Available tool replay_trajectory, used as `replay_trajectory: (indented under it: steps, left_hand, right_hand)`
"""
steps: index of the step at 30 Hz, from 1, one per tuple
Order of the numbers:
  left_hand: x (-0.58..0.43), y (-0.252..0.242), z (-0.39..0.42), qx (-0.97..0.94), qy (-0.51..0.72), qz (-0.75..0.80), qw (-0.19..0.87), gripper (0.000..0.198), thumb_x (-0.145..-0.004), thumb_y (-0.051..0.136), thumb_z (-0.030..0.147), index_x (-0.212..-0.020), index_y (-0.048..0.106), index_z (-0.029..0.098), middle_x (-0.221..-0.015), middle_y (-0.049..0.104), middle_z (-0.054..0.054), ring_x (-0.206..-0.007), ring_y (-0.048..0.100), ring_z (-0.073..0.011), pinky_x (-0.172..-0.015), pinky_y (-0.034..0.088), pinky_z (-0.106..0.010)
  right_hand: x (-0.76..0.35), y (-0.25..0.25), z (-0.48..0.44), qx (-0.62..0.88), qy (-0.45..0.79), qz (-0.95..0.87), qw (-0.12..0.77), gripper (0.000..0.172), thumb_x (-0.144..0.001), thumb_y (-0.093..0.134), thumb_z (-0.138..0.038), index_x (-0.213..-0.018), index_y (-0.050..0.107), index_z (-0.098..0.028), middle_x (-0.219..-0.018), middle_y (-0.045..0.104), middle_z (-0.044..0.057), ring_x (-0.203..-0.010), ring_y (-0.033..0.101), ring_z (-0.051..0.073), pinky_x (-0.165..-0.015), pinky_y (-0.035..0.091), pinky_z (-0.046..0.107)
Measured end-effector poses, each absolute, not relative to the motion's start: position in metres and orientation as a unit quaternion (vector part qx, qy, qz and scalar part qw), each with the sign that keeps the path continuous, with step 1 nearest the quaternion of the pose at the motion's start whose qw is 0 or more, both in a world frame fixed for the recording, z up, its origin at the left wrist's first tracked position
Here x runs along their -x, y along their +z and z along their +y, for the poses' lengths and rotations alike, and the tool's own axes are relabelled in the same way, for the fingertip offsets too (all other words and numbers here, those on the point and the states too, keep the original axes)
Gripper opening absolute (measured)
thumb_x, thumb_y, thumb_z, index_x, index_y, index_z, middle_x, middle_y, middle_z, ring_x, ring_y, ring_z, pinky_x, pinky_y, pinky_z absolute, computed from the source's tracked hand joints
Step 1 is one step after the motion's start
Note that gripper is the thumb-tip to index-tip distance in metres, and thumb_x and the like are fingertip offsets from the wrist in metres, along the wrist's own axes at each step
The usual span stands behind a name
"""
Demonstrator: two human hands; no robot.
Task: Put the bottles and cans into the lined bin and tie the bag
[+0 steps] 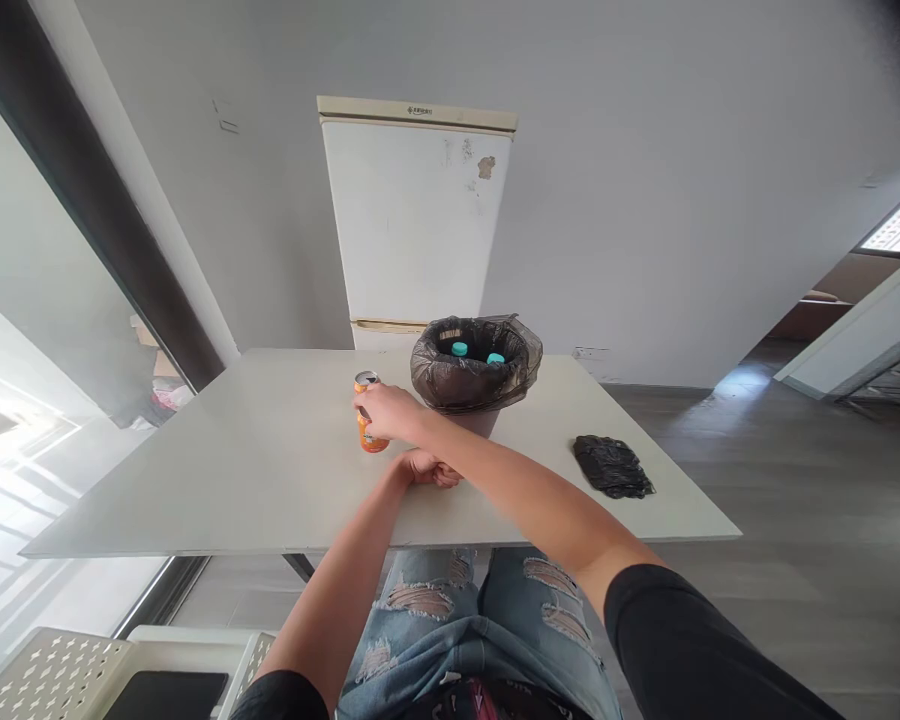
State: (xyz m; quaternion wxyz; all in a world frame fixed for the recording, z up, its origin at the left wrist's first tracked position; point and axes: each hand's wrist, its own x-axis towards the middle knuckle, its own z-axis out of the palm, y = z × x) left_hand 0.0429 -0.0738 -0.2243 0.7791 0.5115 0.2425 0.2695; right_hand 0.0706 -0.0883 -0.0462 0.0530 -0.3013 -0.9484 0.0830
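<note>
My right hand [391,411] reaches across to the left, its fingers wrapped round an orange drink can [373,444] that is upright at the table. The can's open silver top shows above my fingers. Beneath my right forearm, my left hand [431,468] rests on the table in a loose fist; nothing shows in it, and the forearm covers part of it. Just beyond my hands stands a trash bin [480,422] lined with a black plastic bag [457,385]. Inside it, two teal bottle caps [459,349] are visible.
A folded black plastic bag [613,466] lies on the right of the white table [217,460]. Behind the table stands a white fridge [416,220] against the grey wall. A cream plastic basket [52,670] sits low at the front left.
</note>
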Motion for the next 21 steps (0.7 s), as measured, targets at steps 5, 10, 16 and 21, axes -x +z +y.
replay_trajectory:
  steps: [5, 10, 16, 21]
  left_hand:
    - [-0.042, -0.219, -0.071, -0.521, 0.179, 0.192, 0.812, 0.055, -0.087, 0.075, 0.035, -0.052, 0.035, 0.021, -0.051, 0.024, 0.008, -0.045, 0.018, -0.0052, -0.048, 0.012, -0.025]
    - [-0.042, -0.213, -0.074, -0.528, 0.171, 0.177, 0.813, 0.058, -0.085, 0.077, 0.040, -0.052, 0.033, 0.021, -0.052, 0.021, 0.009, -0.045, 0.014, -0.0047, -0.048, 0.009, -0.025]
    - [-0.042, -0.212, -0.074, -0.533, 0.168, 0.183, 0.809, 0.060, -0.084, 0.078, 0.043, -0.052, 0.032, 0.022, -0.051, 0.019, 0.010, -0.045, 0.013, -0.0047, -0.047, 0.008, -0.025]
    - [-0.043, -0.212, -0.074, -0.531, 0.171, 0.188, 0.809, 0.059, -0.083, 0.078, 0.043, -0.052, 0.032, 0.022, -0.052, 0.020, 0.009, -0.045, 0.014, -0.0049, -0.047, 0.009, -0.025]
  right_hand:
    - [-0.152, 0.033, -0.112, 0.291, 0.063, -0.908, 0.294, 0.047, -0.094, 0.066, -0.029, -0.140, 0.057, -0.030, -0.132, 0.068, 0.007, -0.114, 0.065, 0.026, -0.093, 0.051, 0.035]
    - [-0.216, 0.084, -0.102, 0.442, -0.036, -0.826, 0.347, 0.039, -0.092, 0.068, -0.031, -0.131, 0.062, -0.027, -0.119, 0.071, 0.010, -0.106, 0.065, 0.030, -0.088, 0.052, 0.039]
    - [-0.221, 0.061, -0.059, 0.511, 0.047, -0.840, 0.176, 0.036, -0.084, 0.078, -0.042, -0.115, 0.072, -0.025, -0.118, 0.074, 0.011, -0.097, 0.068, 0.026, -0.074, 0.049, 0.032]
    - [-0.214, 0.051, -0.054, 0.491, 0.036, -0.851, 0.181, 0.022, -0.095, 0.066, -0.040, -0.106, 0.075, -0.023, -0.110, 0.077, 0.010, -0.103, 0.069, 0.027, -0.081, 0.051, 0.035]
